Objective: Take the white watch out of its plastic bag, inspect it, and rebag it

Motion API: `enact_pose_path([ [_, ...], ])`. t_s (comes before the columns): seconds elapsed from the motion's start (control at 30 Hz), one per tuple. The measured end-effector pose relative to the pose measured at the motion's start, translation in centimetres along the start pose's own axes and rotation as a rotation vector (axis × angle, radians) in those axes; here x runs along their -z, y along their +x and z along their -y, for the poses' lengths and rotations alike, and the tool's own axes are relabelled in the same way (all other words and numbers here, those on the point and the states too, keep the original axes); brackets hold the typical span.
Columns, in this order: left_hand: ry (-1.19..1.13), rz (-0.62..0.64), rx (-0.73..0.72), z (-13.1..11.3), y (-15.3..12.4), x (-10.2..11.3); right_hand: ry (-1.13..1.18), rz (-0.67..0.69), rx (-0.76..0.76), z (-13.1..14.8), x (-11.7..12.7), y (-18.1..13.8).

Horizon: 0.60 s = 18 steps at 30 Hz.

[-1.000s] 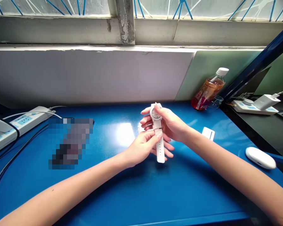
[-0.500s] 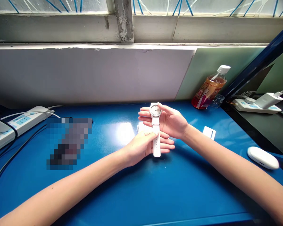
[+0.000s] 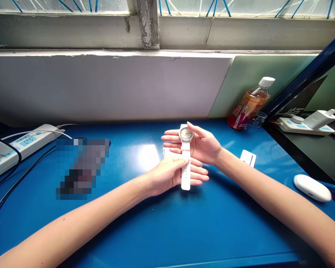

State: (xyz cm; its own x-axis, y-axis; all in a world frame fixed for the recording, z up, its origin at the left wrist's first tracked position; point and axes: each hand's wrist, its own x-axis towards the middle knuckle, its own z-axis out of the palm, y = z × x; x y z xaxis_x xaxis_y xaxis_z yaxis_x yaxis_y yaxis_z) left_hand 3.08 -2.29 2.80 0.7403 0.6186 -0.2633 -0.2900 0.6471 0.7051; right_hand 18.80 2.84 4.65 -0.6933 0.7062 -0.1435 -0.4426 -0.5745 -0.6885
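Note:
A white wristwatch with a round face lies lengthwise across both palms, its strap stretched out towards me. My left hand grips the holed lower strap, thumb on top and fingers stretched out beneath it. At the watch face, my right hand holds the upper end, with its thumb by the dial's edge and its fingers extended behind. Partly hidden behind my left hand is a small white item on the blue table; I cannot make out its kind.
On the left are a white power strip, dark cables and a pixelated dark item. A drink bottle leans by the wall, beside a small clear object. A white card and a white rounded case lie right.
The watch has shifted slightly down and tilted a little, its face turning more towards me. Both hands keep their hold on it. The view has moved slightly.

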Motion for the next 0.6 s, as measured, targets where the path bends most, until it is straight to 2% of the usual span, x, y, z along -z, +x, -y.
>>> enact_pose_path([
  [0.2, 0.050, -0.082, 0.058, -0.05, 0.09, -0.44, -0.013, 0.012, -0.004, 0.08, 0.21, 0.11],
  [0.6, 0.017, -0.143, 0.042, -0.10, 0.19, -1.01, 0.020, -0.021, 0.000, -0.18, 0.55, 0.17],
])
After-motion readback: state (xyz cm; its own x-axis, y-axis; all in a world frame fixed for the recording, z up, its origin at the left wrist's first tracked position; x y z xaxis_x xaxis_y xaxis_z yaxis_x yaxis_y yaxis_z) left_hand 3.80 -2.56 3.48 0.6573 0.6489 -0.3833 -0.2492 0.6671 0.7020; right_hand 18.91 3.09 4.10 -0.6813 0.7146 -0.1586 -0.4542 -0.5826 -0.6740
